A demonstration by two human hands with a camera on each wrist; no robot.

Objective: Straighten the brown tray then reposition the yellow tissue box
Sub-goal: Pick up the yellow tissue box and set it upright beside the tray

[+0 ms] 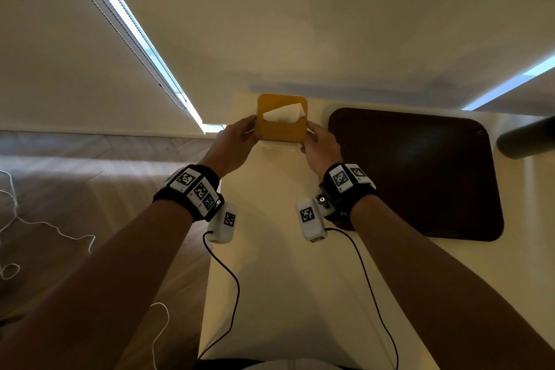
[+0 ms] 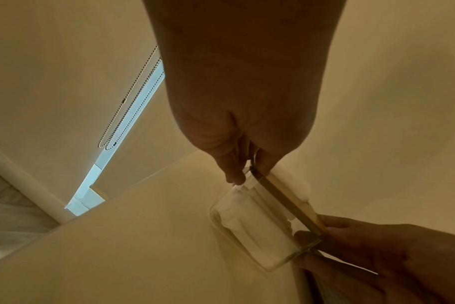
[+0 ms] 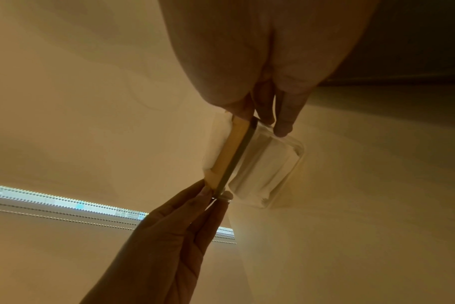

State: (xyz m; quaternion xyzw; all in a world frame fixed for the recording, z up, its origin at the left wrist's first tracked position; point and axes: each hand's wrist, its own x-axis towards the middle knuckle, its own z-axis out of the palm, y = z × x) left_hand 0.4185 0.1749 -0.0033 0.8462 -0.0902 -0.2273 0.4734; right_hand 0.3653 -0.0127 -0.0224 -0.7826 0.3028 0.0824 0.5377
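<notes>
Right now your left hand (image 1: 232,141) and right hand (image 1: 319,147) both pinch the yellow tissue box (image 1: 280,126), one at each side of its near edge, thumbs on the lid and fingers on the clear body beneath. A white tissue (image 1: 283,114) pokes up from the slot. Take the brown tray (image 1: 420,174) as your marker: the box sits just left of its far left corner, close but not touching, with a strip of pale table (image 1: 270,249) between them. The box's far side stands near the wall, and the table's left edge runs just beyond the box's left side. Whether the box rests on the table or is lifted a little is hard to judge from the wrist views. Left of the tray and nearer to you, the tabletop lies bare. A dark cylinder (image 1: 525,138) stands just beyond the tray's far right corner.
</notes>
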